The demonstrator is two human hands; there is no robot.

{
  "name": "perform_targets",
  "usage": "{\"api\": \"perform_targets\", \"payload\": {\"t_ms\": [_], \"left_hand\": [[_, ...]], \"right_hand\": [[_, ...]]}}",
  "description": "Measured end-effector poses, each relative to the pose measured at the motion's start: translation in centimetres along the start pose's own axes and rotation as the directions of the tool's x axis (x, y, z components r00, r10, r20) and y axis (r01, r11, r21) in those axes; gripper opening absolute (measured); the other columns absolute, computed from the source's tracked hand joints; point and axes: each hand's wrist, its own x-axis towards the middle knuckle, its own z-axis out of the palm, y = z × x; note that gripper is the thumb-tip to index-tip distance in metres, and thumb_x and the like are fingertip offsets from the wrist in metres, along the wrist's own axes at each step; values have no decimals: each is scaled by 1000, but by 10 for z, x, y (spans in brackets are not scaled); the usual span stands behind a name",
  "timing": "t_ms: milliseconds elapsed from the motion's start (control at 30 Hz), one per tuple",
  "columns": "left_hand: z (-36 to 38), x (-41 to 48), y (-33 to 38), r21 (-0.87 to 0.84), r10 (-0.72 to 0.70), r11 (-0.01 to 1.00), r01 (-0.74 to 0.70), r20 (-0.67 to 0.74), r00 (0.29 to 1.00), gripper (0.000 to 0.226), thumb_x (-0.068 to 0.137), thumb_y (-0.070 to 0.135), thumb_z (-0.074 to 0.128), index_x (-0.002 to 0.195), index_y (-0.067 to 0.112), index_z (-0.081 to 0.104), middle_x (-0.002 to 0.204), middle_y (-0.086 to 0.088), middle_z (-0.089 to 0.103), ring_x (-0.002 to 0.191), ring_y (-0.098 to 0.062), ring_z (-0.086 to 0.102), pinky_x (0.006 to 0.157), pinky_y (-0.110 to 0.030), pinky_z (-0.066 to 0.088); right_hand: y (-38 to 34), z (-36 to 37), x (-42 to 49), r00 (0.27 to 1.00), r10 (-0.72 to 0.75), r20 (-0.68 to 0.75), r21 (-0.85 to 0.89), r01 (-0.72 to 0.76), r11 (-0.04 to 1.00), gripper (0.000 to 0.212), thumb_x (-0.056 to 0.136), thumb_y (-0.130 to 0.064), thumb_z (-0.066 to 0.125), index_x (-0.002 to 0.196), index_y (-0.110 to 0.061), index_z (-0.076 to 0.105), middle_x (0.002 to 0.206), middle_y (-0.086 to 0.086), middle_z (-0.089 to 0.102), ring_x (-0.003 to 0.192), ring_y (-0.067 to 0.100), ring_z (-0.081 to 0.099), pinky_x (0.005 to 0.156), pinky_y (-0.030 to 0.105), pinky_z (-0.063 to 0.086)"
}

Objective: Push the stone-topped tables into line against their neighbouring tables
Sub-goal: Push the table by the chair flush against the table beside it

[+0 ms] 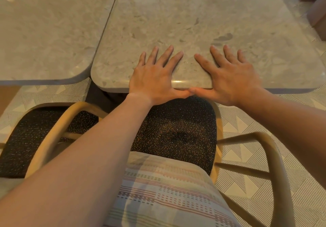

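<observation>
Seen from the head camera, the left hand (155, 78) and right hand (229, 78) lie flat, fingers spread, thumbs touching, gripping nothing, on the near edge of a beige stone-topped worktop (185, 20). Its left side runs beside a neighbouring stone-topped worktop (49, 25), near edges staggered. Below sits a dark speckled chair (178, 131).

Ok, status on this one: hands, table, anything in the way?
Left hand and right hand flat on the right table, thumbs at its near edge. Near edge sits proud of the left table. Chair tucked below.
</observation>
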Motion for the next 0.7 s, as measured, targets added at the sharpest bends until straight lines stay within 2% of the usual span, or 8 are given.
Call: {"api": "perform_targets", "payload": {"t_ms": [267, 700], "left_hand": [[0, 4, -2, -8, -2, 1000, 2, -3, 1000, 126, 63, 107, 19, 168, 38, 10, 179, 5, 12, 165, -36, 13, 132, -58, 11], [0, 9, -4, -2, -2, 1000, 2, 2, 1000, 128, 61, 107, 18, 168, 38, 10, 179, 5, 12, 165, -35, 13, 132, -58, 11]], "right_hand": [[1, 2, 4, 1000, 0, -10, 6, 0, 1000, 121, 72, -103, -3, 169, -33, 16, 174, 22, 24, 157, 54, 26, 124, 71, 23], [5, 3, 11, 1000, -4, -14, -6, 4, 1000, 121, 72, -103, -6, 170, -33, 13, 175, 22, 23, 158, 53, 25, 124, 70, 23]]}}
